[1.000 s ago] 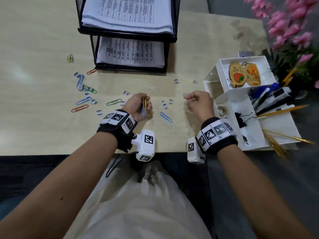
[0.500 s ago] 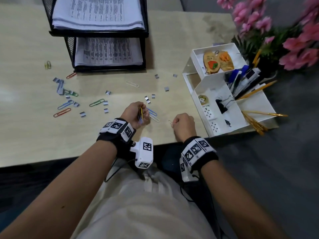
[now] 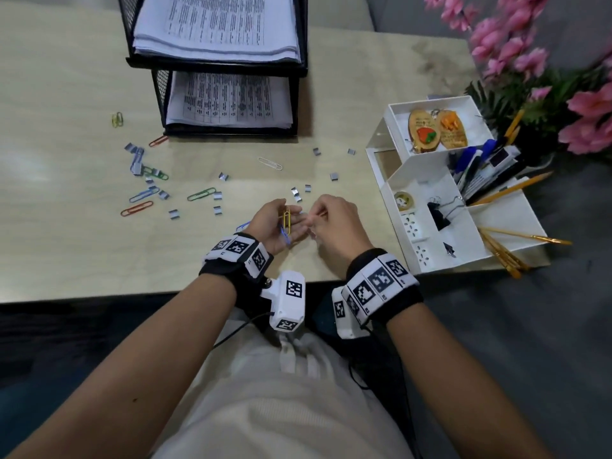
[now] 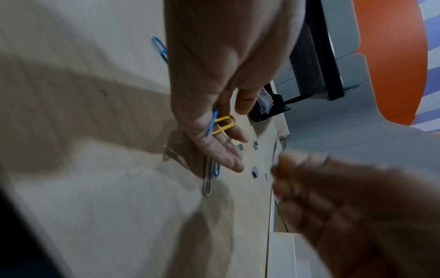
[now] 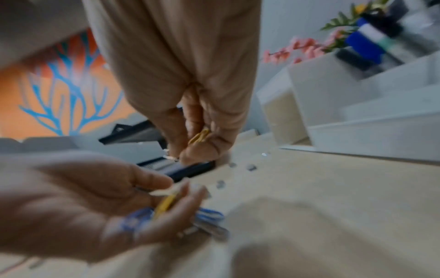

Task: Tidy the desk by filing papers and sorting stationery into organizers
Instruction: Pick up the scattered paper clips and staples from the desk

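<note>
My left hand (image 3: 294,223) is turned palm up over the desk's front part. A yellow paper clip (image 3: 286,220) and a blue paper clip (image 3: 284,236) lie across its loosely straight fingers (image 4: 228,159). My right hand (image 3: 314,220) is right beside that palm, and its thumb and fingertips pinch a gold paper clip (image 5: 199,138). On the desk under the left hand lie a silver clip (image 4: 207,180) and another blue clip (image 4: 216,170). More clips, among them a green one (image 3: 201,194) and a red one (image 3: 136,208), are scattered to the left with staple pieces (image 3: 333,176).
A black mesh paper tray (image 3: 215,66) with stacked sheets stands at the back. The white desk organizer (image 3: 417,167), holding pens, pencils and binder clips, is at the right. Pink flowers (image 3: 530,61) are behind it. The desk's front edge (image 3: 132,293) runs just below my wrists.
My right hand has come up from the desk near its front edge to the left palm, a clip pinched in it. The left hand has opened palm up.
</note>
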The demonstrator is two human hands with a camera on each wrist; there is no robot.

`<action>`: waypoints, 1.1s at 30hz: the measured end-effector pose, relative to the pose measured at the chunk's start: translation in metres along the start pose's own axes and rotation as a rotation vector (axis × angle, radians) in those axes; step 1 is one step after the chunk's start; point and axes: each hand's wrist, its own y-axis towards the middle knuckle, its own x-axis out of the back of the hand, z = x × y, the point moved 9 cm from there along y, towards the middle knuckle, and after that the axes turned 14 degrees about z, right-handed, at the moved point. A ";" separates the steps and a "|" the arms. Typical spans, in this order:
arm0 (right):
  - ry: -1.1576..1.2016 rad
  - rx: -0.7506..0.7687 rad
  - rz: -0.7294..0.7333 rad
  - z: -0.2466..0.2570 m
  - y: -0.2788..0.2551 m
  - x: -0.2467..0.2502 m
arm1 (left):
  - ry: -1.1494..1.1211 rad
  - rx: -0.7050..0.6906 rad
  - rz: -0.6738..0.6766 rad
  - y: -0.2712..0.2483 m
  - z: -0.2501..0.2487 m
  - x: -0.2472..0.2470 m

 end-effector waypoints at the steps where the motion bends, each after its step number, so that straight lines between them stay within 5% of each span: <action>1: 0.004 0.049 0.020 0.014 0.002 -0.002 | -0.025 0.008 0.041 0.000 0.002 -0.002; 4: -0.028 0.139 -0.025 0.038 0.008 0.003 | -0.037 0.024 0.047 -0.001 -0.004 0.003; 7: 0.027 0.068 -0.157 0.022 0.018 0.017 | -0.016 0.073 -0.043 -0.009 -0.018 0.023; 12: -0.215 -0.137 0.102 -0.018 0.030 -0.032 | 0.050 0.031 -0.054 -0.023 -0.052 0.045; 25: -0.559 -0.115 0.026 0.008 0.038 -0.044 | 0.039 -0.095 -0.173 -0.034 -0.085 0.075; 29: -0.319 -0.094 -0.052 0.025 0.043 -0.034 | 0.015 -0.111 -0.140 -0.033 -0.090 0.076; 33: 0.038 0.105 -0.038 0.077 0.054 -0.039 | -0.013 -0.052 -0.036 -0.031 -0.084 0.067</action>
